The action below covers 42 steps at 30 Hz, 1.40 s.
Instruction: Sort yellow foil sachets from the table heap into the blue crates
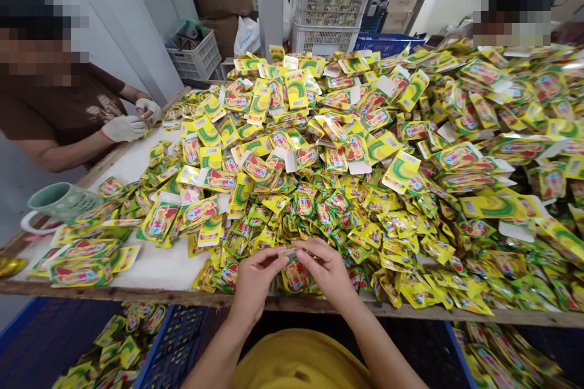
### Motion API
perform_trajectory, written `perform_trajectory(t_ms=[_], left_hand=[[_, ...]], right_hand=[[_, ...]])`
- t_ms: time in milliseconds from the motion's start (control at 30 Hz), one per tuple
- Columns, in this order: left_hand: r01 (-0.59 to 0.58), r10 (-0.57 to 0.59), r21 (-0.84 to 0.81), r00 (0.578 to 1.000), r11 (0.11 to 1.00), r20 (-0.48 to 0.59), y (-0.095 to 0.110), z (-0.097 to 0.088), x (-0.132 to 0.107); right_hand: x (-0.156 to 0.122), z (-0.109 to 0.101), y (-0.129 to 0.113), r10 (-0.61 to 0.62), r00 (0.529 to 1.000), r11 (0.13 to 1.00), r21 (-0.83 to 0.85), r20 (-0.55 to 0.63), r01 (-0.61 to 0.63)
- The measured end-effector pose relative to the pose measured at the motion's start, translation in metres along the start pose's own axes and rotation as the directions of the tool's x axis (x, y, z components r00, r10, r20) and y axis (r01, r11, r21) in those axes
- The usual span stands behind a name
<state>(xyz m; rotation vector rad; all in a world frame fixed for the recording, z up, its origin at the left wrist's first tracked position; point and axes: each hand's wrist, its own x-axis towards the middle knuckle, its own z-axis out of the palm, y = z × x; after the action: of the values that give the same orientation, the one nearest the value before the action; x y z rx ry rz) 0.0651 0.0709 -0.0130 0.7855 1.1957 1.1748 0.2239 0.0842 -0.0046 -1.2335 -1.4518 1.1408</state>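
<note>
White, wood-edged worktable before me: my bare left hand and right hand pinch a small yellow-green printed packet by its top, near the front edge. Beyond lie glossy yellow-green foil sachets, then heaped cardboard cartons.

A small yellow and green box, printed with red and bright colours, is held tilted between the left hand and right hand, patterned face towards the wearer, its pale upper end at the fingertips.
</note>
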Motion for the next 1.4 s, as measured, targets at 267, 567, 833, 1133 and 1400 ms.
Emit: perform_trajectory(t_ms=[267, 567, 833, 1133, 1400], left_hand=[[-0.126, 0.129, 0.196, 0.992, 0.972, 0.002, -0.011, 0.002, 0.015], [-0.322, 0.249, 0.343, 0.938, 0.882, 0.239, -0.001, 0.004, 0.022], [-0.505, 0.415, 0.299, 0.853, 0.810, 0.317, -0.007, -0.001, 0.016], [-0.458, 0.337, 0.330, 0.869, 0.826, 0.362, 0.001, 0.000, 0.019], [-0.482, 0.359, 0.372, 0.864, 0.793, 0.353, -0.030, -0.003, 0.009]], right_hand=[[0.008, 0.004, 0.007, 0.192, 0.981, 0.958, 0.226, -0.035, -0.179], [0.004, -0.010, 0.006, 0.246, 0.969, 0.946, 0.217, -0.003, -0.240], [-0.006, -0.014, 0.006, 0.075, 0.997, 0.994, 0.076, -0.034, -0.072], [0.004, -0.015, 0.003, 0.038, 0.999, 0.997, 0.070, -0.025, -0.036], [-0.031, -0.009, 0.015, -0.299, 0.953, 0.936, -0.207, -0.047, 0.284]])
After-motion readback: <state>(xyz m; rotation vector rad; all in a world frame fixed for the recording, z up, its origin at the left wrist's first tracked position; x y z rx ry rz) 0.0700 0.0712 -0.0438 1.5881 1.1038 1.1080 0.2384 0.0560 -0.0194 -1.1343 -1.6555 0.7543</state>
